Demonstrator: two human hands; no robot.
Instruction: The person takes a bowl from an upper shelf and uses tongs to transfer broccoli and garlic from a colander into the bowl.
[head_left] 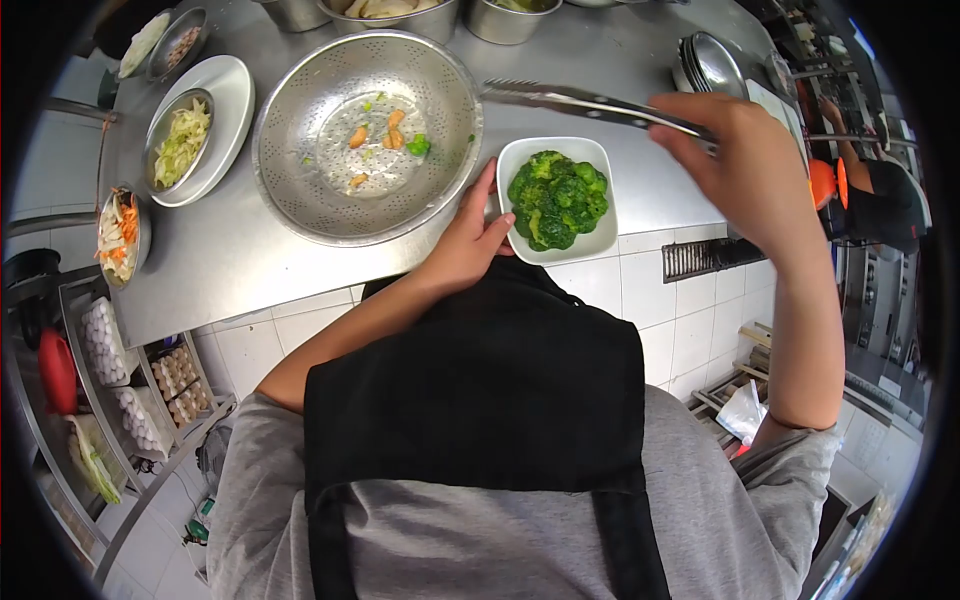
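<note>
My left hand (469, 240) grips the left side of a square white bowl (606, 236), its thumb on the rim. Broccoli (557, 200) is heaped inside the bowl. My right hand (738, 150) is closed round the handle end of metal tongs (590, 105), raised to the upper right of the bowl. The tongs' tips point left, towards the perforated steel colander (290, 185). A few orange-brown pieces (394, 130) and a small green floret (418, 145) lie on the colander's bottom.
On the steel table (225, 270), a white plate (238, 100) bears a bowl of shredded cabbage (181, 143). A bowl of carrot and pale strips (118, 238) stands at the left edge. Stacked metal bowls (715, 62) are at the back right. Another person (890, 200) is at the far right.
</note>
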